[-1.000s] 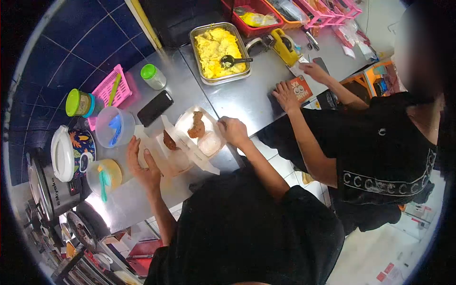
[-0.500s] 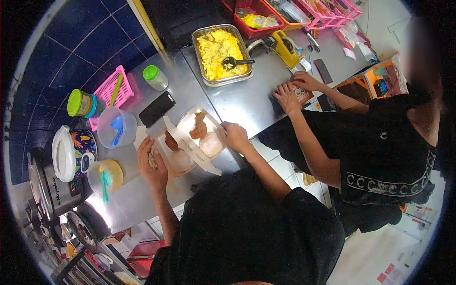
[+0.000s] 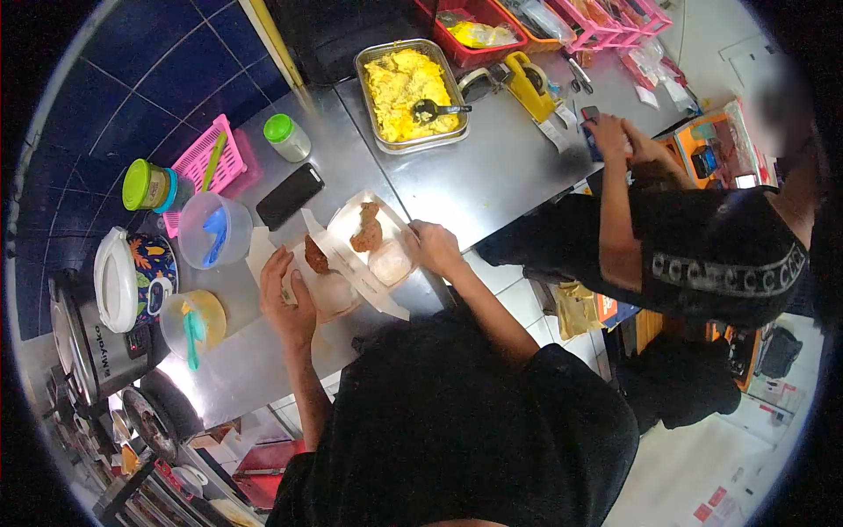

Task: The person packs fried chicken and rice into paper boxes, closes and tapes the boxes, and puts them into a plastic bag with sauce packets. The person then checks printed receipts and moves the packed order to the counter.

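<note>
Two open paper food boxes sit side by side on the steel counter. The left food box (image 3: pixel 349 309) holds a dark brown fried piece (image 3: pixel 315 255) and a wrapped, pale round portion (image 3: pixel 334 295). Inside the right food box (image 3: pixel 343 216) are a brown fried piece (image 3: pixel 366 229) and another wrapped pale portion (image 3: pixel 389 263). My left hand (image 3: pixel 288 294) grips the left box's outer side, thumb and fingers apart around its edge. With curled fingers, my right hand (image 3: pixel 436 249) holds the right box's right edge.
Behind the boxes lie a black phone (image 3: pixel 291 195) and a green-lidded jar (image 3: pixel 287 138). A metal tray (image 3: pixel 421 147) holds yellow food and a black spoon. Plastic tubs (image 3: pixel 213 230) stand left. At right, a co-worker's hands (image 3: pixel 619 140) are over a phone near a yellow tape dispenser (image 3: pixel 530 92).
The co-worker's hands have left the printed red-brown item and moved right to the phone. My hands and both food boxes stay nearly in place.
</note>
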`<state>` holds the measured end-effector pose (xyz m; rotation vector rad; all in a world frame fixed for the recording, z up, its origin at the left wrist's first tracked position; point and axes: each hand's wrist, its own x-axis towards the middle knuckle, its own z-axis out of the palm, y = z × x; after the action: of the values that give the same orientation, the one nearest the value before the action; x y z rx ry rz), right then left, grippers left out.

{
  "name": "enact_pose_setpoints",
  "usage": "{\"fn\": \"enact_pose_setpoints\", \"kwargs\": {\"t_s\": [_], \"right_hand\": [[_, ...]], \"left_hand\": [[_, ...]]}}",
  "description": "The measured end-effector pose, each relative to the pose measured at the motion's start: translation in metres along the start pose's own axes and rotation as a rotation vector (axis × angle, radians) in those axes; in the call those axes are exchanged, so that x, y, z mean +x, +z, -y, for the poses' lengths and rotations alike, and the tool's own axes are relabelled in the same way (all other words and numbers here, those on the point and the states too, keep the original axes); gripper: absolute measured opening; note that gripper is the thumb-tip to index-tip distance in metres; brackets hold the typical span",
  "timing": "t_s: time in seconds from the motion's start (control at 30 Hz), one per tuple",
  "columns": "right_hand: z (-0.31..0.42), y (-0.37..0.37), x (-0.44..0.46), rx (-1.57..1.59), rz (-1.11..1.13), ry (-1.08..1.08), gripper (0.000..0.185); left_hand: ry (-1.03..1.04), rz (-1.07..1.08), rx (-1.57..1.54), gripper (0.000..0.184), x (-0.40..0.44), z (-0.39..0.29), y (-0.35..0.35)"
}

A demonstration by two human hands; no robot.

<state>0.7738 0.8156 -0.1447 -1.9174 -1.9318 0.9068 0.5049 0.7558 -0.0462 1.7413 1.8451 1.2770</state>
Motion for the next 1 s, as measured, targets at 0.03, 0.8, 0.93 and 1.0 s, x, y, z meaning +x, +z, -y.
{"fn": "enact_pose_setpoints", "kwargs": {"t_s": [0.03, 0.8, 0.93, 1.0], "right_hand": [[-0.001, -0.001, 0.000, 0.018, 0.000, 0.013, 0.031], [-0.383, -0.223, 0.177, -0.142, -0.576, 0.461, 0.039], [-0.372, -0.216, 0.166, -0.093, -0.540, 0.405, 0.038], [-0.366, -0.217, 0.152, -0.078, -0.497, 0.387, 0.038]], "left_hand": [[0.005, 0.003, -0.007, 0.028, 0.000, -0.002, 0.001], [0.031, -0.004, -0.020, 0.028, -0.007, -0.124, 0.104], [0.051, 0.078, -0.004, 0.030, -0.016, -0.140, 0.119], [0.045, 0.155, 0.009, 0.031, -0.026, -0.137, 0.119]]}}
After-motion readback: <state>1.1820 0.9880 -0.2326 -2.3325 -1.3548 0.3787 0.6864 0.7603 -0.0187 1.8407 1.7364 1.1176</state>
